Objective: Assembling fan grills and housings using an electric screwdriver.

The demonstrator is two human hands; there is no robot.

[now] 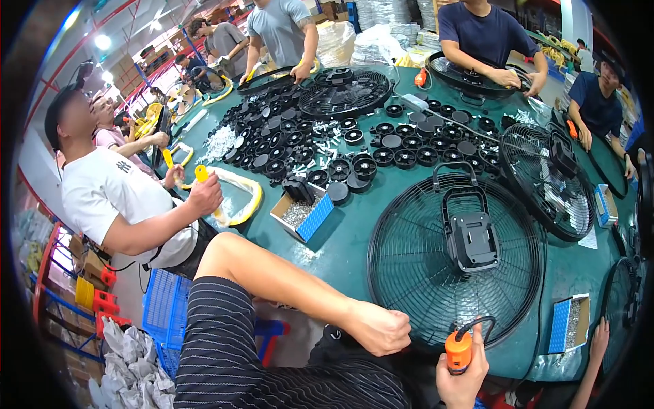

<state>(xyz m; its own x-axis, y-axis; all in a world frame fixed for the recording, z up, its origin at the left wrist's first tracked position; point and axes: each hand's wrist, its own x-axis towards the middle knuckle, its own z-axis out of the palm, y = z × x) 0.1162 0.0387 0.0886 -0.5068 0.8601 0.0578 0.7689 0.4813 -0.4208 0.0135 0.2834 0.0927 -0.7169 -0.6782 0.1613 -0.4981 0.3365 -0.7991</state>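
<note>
My right hand [466,375] is wrapped round an orange electric screwdriver [458,352] with a black cable looping from its top. It is at the table's near edge, just below a large round black fan [470,240]. The fan lies on the table, its wire guard and dark motor housing facing up, a carrying handle at its far rim. My left hand [380,330] is closed in a fist in front of the fan's near-left rim. Its fingers are turned away, so whatever it may hold is hidden, and I cannot tell whether it touches the rim.
Black round caps [338,169] and loose screws spread over the green table [300,255]. Screw boxes stand left [303,213] and right [569,326]. More fans [547,178] lie around. A co-worker [122,184] stands left; others work across the table and at right.
</note>
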